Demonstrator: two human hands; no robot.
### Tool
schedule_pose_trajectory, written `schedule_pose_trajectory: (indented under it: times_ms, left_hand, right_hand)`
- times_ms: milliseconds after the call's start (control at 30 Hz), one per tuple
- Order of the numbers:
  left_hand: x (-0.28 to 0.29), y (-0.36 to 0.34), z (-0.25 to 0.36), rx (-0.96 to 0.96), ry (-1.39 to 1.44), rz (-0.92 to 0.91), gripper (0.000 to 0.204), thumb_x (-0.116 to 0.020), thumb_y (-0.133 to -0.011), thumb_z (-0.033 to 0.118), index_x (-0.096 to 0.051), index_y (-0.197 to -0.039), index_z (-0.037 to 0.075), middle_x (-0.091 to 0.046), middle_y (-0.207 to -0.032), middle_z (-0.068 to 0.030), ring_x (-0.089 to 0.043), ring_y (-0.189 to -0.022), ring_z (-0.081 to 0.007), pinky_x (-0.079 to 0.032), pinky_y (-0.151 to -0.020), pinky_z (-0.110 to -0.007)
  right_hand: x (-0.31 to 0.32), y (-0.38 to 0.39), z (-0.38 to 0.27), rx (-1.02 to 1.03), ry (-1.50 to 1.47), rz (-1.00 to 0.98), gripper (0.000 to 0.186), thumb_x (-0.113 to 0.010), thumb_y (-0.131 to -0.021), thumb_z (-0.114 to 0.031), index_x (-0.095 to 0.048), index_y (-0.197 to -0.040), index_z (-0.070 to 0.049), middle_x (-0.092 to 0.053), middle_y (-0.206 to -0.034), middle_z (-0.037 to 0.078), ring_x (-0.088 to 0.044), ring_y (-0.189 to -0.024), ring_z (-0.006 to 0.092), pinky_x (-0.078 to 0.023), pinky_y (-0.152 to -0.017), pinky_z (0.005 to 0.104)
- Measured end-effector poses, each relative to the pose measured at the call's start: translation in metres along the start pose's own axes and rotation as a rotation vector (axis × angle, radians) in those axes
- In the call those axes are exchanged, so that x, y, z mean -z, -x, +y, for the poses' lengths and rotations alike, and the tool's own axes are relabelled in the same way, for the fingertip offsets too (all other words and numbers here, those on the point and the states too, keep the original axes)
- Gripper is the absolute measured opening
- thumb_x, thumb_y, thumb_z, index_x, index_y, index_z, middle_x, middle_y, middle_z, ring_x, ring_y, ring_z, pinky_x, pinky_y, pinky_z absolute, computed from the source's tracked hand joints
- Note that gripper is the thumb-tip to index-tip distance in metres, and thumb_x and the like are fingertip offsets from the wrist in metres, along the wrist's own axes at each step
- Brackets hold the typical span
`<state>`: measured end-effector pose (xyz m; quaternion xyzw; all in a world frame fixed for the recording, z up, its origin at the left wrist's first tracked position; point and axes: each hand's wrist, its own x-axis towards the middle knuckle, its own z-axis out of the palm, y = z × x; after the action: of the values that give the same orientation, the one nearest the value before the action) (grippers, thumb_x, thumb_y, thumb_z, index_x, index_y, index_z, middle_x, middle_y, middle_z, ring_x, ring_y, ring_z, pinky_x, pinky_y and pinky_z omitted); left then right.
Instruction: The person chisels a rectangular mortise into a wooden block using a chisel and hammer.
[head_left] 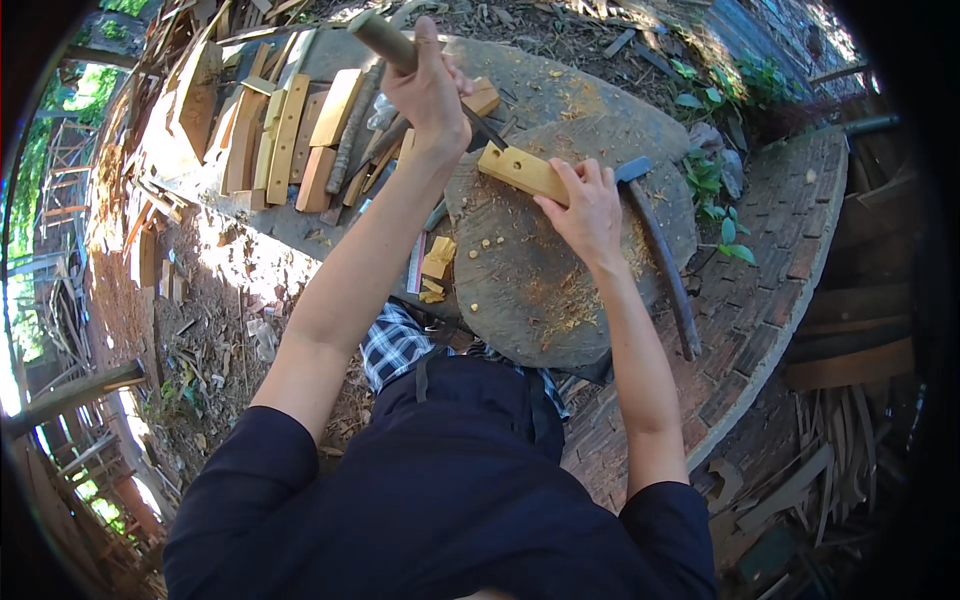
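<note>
My left hand (pixel 432 95) is closed around the thick round wooden handle (pixel 383 40) of a chisel, raised above the work surface. Its dark metal shaft (pixel 486 130) slants down to the end of a yellowish wooden block (pixel 525 172). Whether the tip touches the wood, I cannot tell. Round holes show in the block's upper face. From the right, my right hand (pixel 585 210) grips the other end of the block, thumb and fingers on opposite sides. The block is over a round wooden stump (pixel 520 280) strewn with shavings and small chips.
A hammer (pixel 662 250) with a dark curved handle lies right of my right hand. Cut wooden blocks (pixel 290 135) line the left of the grey slab (pixel 590 90). Yellow offcuts (pixel 438 258) lie by the stump's left edge. A curved brick surface (pixel 770 250) extends right.
</note>
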<state>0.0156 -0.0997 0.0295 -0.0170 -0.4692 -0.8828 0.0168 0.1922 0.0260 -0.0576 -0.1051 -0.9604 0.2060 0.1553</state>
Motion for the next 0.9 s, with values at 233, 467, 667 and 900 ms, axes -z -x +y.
schedule_pose_trajectory:
  times_ms: [233,467,667,900]
  left_hand:
    - [-0.014,0.012,-0.008,0.04,-0.036,-0.033,0.044,-0.069,-0.096,0.037,-0.042,-0.073,0.011,-0.042,-0.055,0.0018,-0.038,-0.042,-0.0069,-0.028,-0.04,-0.025]
    - [-0.017,0.004,-0.019,-0.001,-0.055,-0.065,0.045,-0.07,-0.095,0.036,-0.041,-0.073,0.01,-0.042,-0.054,0.0013,-0.039,-0.042,-0.0068,-0.028,-0.039,-0.025]
    - [-0.023,0.012,-0.025,-0.005,-0.065,-0.106,0.046,-0.072,-0.094,0.037,-0.041,-0.073,0.011,-0.042,-0.054,0.0013,-0.039,-0.041,-0.007,-0.028,-0.037,-0.025]
    - [-0.026,0.024,-0.024,-0.064,-0.102,-0.152,0.047,-0.072,-0.094,0.037,-0.042,-0.069,0.011,-0.043,-0.053,0.0019,-0.041,-0.041,-0.0063,-0.03,-0.037,-0.023]
  right_hand:
    - [-0.012,0.011,-0.012,-0.149,-0.038,0.115,0.054,-0.085,-0.072,-0.027,-0.063,-0.12,-0.013,-0.052,-0.099,0.008,-0.052,-0.093,0.0285,-0.048,-0.081,0.0409]
    - [-0.014,0.012,-0.012,-0.158,-0.034,0.145,0.053,-0.084,-0.073,-0.03,-0.063,-0.12,-0.016,-0.051,-0.099,0.007,-0.052,-0.092,0.0277,-0.05,-0.077,0.0401]
    - [-0.014,0.012,-0.013,-0.18,-0.04,0.146,0.054,-0.085,-0.072,-0.029,-0.063,-0.119,-0.016,-0.051,-0.098,0.007,-0.053,-0.093,0.0276,-0.05,-0.078,0.0402]
    - [-0.015,0.012,-0.013,-0.181,-0.031,0.153,0.055,-0.086,-0.07,-0.029,-0.063,-0.118,-0.016,-0.052,-0.099,0.006,-0.053,-0.094,0.0271,-0.051,-0.079,0.04]
